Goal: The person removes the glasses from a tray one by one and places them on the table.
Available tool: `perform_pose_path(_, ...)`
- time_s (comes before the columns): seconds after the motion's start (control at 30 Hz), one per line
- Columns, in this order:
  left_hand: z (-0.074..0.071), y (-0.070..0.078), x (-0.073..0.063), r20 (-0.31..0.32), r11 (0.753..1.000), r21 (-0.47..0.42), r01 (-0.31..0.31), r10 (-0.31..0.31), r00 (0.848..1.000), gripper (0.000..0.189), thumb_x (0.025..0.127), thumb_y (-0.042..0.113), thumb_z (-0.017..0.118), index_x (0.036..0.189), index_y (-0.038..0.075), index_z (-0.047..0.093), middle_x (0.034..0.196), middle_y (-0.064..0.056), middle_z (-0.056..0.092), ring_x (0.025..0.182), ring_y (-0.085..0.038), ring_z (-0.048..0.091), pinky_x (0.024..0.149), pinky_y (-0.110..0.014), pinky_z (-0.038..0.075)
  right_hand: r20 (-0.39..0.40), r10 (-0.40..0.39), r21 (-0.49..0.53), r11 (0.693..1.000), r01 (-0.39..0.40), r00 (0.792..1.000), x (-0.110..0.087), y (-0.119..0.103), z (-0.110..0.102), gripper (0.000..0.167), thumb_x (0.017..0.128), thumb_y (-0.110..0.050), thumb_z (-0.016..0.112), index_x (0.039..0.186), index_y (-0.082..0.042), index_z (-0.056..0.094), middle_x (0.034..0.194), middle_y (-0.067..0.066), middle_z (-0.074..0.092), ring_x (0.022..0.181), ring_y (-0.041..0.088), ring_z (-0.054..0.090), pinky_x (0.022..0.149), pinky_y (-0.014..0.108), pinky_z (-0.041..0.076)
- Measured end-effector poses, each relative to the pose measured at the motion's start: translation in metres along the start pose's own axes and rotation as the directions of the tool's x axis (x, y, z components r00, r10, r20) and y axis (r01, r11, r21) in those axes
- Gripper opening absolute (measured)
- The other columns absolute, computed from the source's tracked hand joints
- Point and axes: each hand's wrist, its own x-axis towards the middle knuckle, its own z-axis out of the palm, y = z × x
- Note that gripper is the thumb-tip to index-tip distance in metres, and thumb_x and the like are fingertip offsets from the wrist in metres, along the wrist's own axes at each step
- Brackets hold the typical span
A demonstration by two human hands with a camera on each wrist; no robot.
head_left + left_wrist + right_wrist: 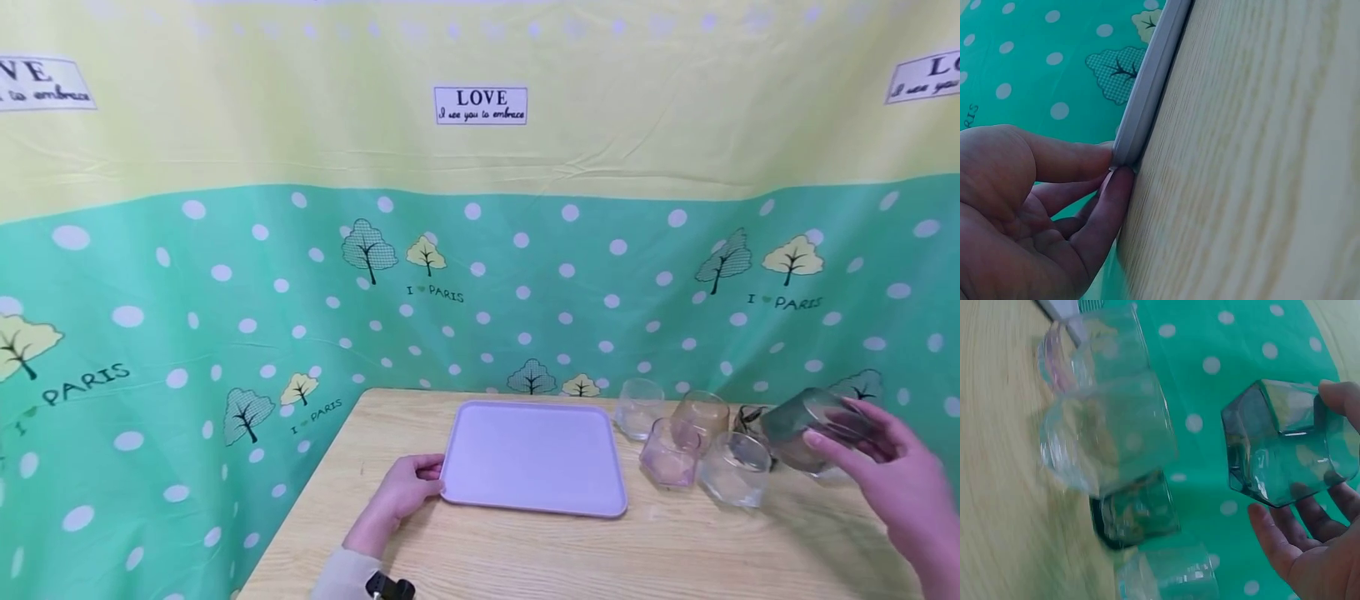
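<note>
A pale lilac rectangular tray (536,458) lies flat on the wooden table. My left hand (405,492) pinches its near-left corner; in the left wrist view, thumb and fingers meet at the tray's rim (1147,87). On the right, my right hand (911,471) grips a smoky grey drinking glass (1282,447) with an angular base. The glass is tilted on its side in the air, base toward the tray. Just left of it stand a clear glass (737,471), a pink-tinted glass (670,457) and an amber glass (703,417).
Another clear glass (640,408) stands beside the tray's far-right corner. A dark glass (1138,512) is partly hidden behind the clear one, with a further clear glass (1172,575) past it. A polka-dot curtain (480,317) hangs along the table's back edge.
</note>
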Motion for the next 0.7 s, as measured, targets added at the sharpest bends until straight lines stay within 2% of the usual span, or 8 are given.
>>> perform_pose_path(0.23,0.000,0.000,0.001,0.001,1.000,0.000,0.000,0.000,1.000,0.049,0.089,-0.008,0.076,0.137,-0.011,0.066,0.110,-0.009,0.071,0.101,-0.021,0.066,0.088,-0.036,0.059,-0.060,0.010,-0.083,0.996,-0.015,0.998,-0.006,0.010,-0.018,0.067,0.096,-0.001,0.079,0.132,-0.050,0.050,0.108,-0.043,0.060,0.094,-0.021,0.055,0.070,0.002,0.045)
perform_pose_path(0.47,0.000,-0.001,-0.001,0.002,1.000,-0.002,-0.011,0.011,1.000,0.047,0.089,-0.008,0.076,0.135,-0.012,0.066,0.108,-0.009,0.071,0.100,-0.021,0.066,0.085,-0.031,0.058,-0.059,0.024,-0.112,0.993,-0.031,0.998,-0.009,0.027,-0.033,0.065,0.097,-0.002,0.078,0.126,-0.052,0.048,0.103,-0.045,0.058,0.088,-0.023,0.055,0.067,0.002,0.044)
perform_pose_path(0.6,0.000,0.000,-0.001,0.002,1.000,-0.004,-0.021,0.021,1.000,0.047,0.089,-0.008,0.075,0.135,-0.012,0.066,0.108,-0.009,0.072,0.100,-0.021,0.066,0.084,-0.031,0.058,-0.045,0.033,-0.091,0.995,-0.037,0.998,-0.010,0.038,-0.039,0.065,0.096,0.001,0.077,0.124,-0.050,0.048,0.102,-0.044,0.060,0.086,-0.022,0.058,0.067,0.002,0.045)
perform_pose_path(0.7,0.001,-0.001,0.000,-0.002,1.000,0.004,-0.025,0.025,1.000,0.047,0.089,-0.008,0.076,0.135,-0.012,0.066,0.108,-0.009,0.072,0.100,-0.021,0.067,0.086,-0.033,0.059,-0.035,0.070,-0.109,0.991,-0.073,0.997,-0.011,0.045,-0.041,0.064,0.097,-0.004,0.079,0.123,-0.053,0.048,0.101,-0.045,0.058,0.085,-0.022,0.057,0.066,0.003,0.044)
